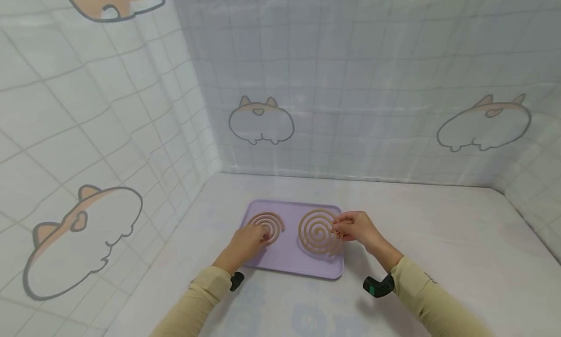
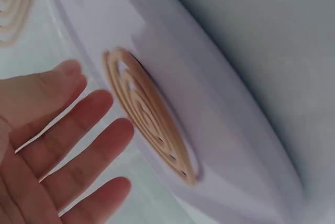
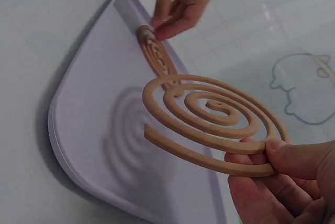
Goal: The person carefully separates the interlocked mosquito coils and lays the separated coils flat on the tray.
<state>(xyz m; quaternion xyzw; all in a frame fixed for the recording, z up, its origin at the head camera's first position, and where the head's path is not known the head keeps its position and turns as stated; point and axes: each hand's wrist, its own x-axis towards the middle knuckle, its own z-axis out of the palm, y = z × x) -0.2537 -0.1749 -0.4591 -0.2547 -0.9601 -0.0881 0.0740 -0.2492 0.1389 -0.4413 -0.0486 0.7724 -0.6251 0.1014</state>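
Note:
Two brown spiral mosquito coils are at a lilac tray. My right hand pinches the edge of one mosquito coil between thumb and fingers. That coil is held above the tray's right part, and its shadow falls on the tray. The other mosquito coil lies flat in the left part of the tray. Over it is my left hand, its fingers fairly straight and spread in the left wrist view, with the fingertips close to the coil's edge. Whether they touch it I cannot tell.
The tray lies on a white tabletop. Behind it and at the left stand white gridded curtains with cartoon dog prints. A dark camera band is worn on the right wrist, and another on the left.

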